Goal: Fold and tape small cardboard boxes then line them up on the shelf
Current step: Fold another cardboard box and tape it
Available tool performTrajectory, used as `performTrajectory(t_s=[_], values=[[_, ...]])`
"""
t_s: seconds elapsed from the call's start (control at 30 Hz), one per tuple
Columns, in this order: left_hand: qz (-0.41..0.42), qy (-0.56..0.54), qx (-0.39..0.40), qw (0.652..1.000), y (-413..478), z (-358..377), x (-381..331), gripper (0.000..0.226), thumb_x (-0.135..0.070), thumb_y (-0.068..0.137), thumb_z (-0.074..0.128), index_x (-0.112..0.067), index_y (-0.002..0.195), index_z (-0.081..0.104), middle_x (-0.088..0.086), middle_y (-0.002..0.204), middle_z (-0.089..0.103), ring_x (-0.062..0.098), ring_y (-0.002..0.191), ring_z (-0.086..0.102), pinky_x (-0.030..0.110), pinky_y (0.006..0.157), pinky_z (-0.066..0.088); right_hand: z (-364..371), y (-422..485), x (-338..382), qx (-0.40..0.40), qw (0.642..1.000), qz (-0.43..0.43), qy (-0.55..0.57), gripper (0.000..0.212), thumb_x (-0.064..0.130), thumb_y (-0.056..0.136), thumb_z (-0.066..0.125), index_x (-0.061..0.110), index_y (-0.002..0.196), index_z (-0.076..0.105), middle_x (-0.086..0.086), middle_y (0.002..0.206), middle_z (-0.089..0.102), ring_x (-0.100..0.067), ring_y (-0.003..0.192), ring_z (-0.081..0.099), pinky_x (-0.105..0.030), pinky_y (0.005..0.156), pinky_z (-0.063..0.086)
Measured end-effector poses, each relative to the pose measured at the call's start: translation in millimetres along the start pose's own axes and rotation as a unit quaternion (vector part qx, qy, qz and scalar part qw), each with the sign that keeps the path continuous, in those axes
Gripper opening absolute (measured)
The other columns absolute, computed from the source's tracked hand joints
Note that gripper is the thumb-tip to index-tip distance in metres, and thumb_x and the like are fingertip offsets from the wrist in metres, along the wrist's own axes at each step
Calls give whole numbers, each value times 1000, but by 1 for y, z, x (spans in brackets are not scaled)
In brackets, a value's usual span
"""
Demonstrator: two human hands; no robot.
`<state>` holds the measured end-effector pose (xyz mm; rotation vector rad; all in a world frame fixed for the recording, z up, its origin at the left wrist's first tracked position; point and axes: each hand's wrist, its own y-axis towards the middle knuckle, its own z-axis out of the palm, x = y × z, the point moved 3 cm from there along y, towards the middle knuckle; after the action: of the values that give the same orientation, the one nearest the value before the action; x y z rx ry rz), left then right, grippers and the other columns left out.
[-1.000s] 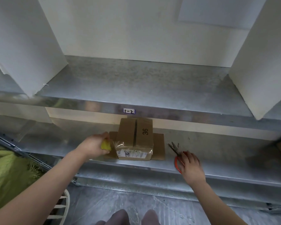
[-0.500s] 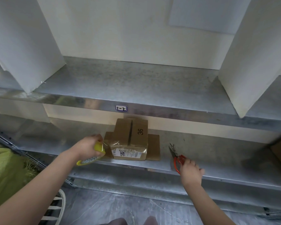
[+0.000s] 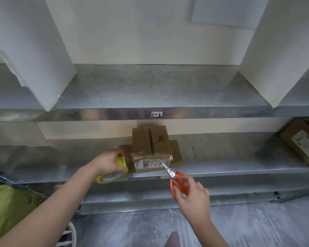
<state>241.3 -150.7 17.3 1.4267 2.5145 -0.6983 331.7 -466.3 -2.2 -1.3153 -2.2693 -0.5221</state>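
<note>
Left grip [image 3: 107,162] curled round half-hidden tape roll [image 3: 111,176], right grip [image 3: 194,196] pinching scissors [image 3: 172,173], blade tips over box [image 3: 151,145]

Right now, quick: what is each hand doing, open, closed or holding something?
Left hand: grips the yellow tape roll.
Right hand: holds the orange-handled scissors, blades pointing at the box.

Galvanised metal shelf [image 3: 239,168], mottled grey with a dull sheen, brighter along its front edge; near that edge a matt brown cardboard box [image 3: 151,142], its front wrapped in glossy, wrinkled clear tape over a white paper label [image 3: 148,164]; tape roll [image 3: 112,175] with yellow plastic sides; scissors [image 3: 173,174] with glossy orange plastic handles and bright metal blades; matt white dividers [image 3: 34,50]; soft green cloth [image 3: 5,211].
</note>
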Motion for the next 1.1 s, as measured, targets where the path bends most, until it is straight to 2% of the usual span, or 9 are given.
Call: performTrajectory(t_s=[0.1, 0.2, 0.3, 0.37, 0.47, 0.6, 0.7, 0.97, 1.1], values=[[16, 7, 16, 1000, 2, -5, 4, 58, -50, 69, 78, -27, 115, 52, -1, 118, 60, 15, 93, 52, 24, 73, 38, 26, -23, 30, 53, 997, 31, 55, 29, 56, 80, 62, 43, 104, 54, 21, 74, 60, -6, 84, 57, -34, 80, 44], [30, 12, 42, 999, 5, -10, 8, 55, -49, 70, 79, -27, 112, 51, 0, 116, 60, 18, 95, 54, 25, 74, 41, 53, -37, 50, 133, 980, 99, 114, 32, 56, 79, 66, 44, 104, 51, 15, 90, 65, -7, 93, 59, -31, 82, 49], [46, 17, 67, 997, 9, -16, 11, 54, -47, 71, 79, -25, 111, 51, 2, 118, 58, 19, 97, 53, 26, 77, 42, 74, -42, 69, 221, 929, 180, 238, 36, 57, 77, 73, 38, 102, 55, 14, 91, 69, -1, 85, 64, -21, 74, 50], [54, 24, 72, 996, 11, -19, 13, 57, -46, 71, 80, -23, 115, 52, 2, 120, 57, 18, 98, 52, 26, 79, 43, 83, -44, 80, 273, 888, 224, 294, 35, 58, 79, 70, 36, 102, 57, 13, 87, 67, 0, 77, 62, -17, 65, 45], [68, 36, 71, 995, 14, -21, 14, 59, -44, 71, 81, -21, 118, 54, 2, 123, 58, 18, 100, 52, 26, 80, 43, 91, -44, 91, 313, 855, 262, 321, 35, 63, 82, 62, 36, 105, 60, 11, 84, 60, -5, 76, 54, -19, 61, 36], [80, 38, 76, 993, 15, -21, 16, 62, -45, 71, 80, -21, 121, 53, 3, 125, 57, 18, 102, 52, 25, 80, 41, 99, -43, 103, 326, 834, 272, 353, 42, 68, 77, 63, 38, 106, 64, 8, 79, 58, -10, 72, 45, -24, 63, 29], [91, 37, 80, 992, 16, -22, 15, 62, -45, 72, 80, -21, 122, 52, 3, 125, 57, 19, 103, 52, 25, 79, 40, 102, -41, 111, 316, 825, 282, 375, 39, 67, 80, 61, 39, 107, 64, 7, 77, 59, -12, 75, 47, -27, 68, 31], [106, 20, 90, 990, 20, -22, 18, 56, -45, 72, 80, -24, 114, 52, 0, 118, 57, 16, 95, 51, 25, 74, 38, 107, -31, 113, 288, 824, 273, 404, 26, 47, 92, 60, 28, 109, 68, 1, 76, 61, -12, 71, 52, -23, 62, 36], [103, 18, 94, 990, 20, -22, 19, 53, -49, 71, 79, -28, 110, 49, -4, 111, 54, 16, 94, 51, 25, 70, 39, 108, -30, 109, 277, 830, 256, 412, 20, 38, 93, 62, 22, 103, 68, 5, 66, 56, -6, 58, 49, -20, 58, 37]])
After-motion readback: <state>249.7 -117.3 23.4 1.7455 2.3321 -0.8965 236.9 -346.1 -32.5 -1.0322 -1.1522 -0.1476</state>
